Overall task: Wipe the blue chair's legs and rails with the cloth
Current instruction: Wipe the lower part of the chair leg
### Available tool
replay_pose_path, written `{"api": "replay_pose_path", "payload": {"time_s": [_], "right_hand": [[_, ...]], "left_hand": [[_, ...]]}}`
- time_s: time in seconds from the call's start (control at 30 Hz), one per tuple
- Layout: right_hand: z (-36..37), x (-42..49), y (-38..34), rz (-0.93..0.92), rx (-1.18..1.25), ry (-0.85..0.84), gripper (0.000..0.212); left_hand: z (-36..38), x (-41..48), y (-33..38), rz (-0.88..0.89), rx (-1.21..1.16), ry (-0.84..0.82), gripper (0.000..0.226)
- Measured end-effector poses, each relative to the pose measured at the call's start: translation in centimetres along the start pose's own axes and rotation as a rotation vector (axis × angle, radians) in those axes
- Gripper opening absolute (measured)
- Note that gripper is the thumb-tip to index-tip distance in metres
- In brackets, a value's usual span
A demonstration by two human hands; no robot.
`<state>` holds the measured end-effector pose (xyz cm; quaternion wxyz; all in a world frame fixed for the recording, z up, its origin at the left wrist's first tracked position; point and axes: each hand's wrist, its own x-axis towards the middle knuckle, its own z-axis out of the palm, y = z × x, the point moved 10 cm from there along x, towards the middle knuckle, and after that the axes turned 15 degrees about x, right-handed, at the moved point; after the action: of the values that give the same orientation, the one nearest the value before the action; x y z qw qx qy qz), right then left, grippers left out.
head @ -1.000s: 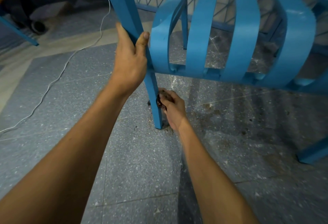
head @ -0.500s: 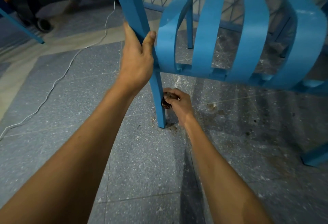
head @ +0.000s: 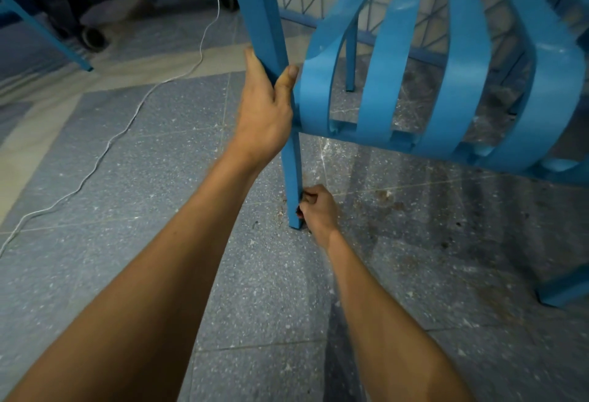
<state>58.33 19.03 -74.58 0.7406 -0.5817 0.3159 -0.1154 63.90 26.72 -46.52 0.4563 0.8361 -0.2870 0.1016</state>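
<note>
Left hand [head: 264, 115] grips square blue chair leg [head: 293, 172]; right hand [head: 319, 210] clutches dark cloth [head: 299, 212].

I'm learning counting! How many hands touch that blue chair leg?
2. The left hand grips the square blue chair leg high up; the right hand presses a dark cloth low against it.

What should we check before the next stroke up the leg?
1. Left hand grips leg: ok.
2. Right hand holds cloth against leg, low down: ok.
3. Cloth wraps round leg: cannot tell, mostly hidden.
4. Leg's foot on floor: ok.
5. Leg apart from cable: ok.
</note>
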Motion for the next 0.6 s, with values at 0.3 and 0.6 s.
{"api": "replay_pose_path", "payload": {"time_s": [0.3, 0.6], "right_hand": [[0.3, -1.8, -9.6, -0.249, -0.158, 0.051, 0.033], [-7.2, -2.6, -11.5, -0.008, 0.094, -0.010, 0.039]], "left_hand": [[-0.4, -0.1, 0.0, -0.046, 0.026, -0.002, 0.026], [2.3, -5.0, -5.4, -0.323, 0.168, -0.107, 0.034]]}}
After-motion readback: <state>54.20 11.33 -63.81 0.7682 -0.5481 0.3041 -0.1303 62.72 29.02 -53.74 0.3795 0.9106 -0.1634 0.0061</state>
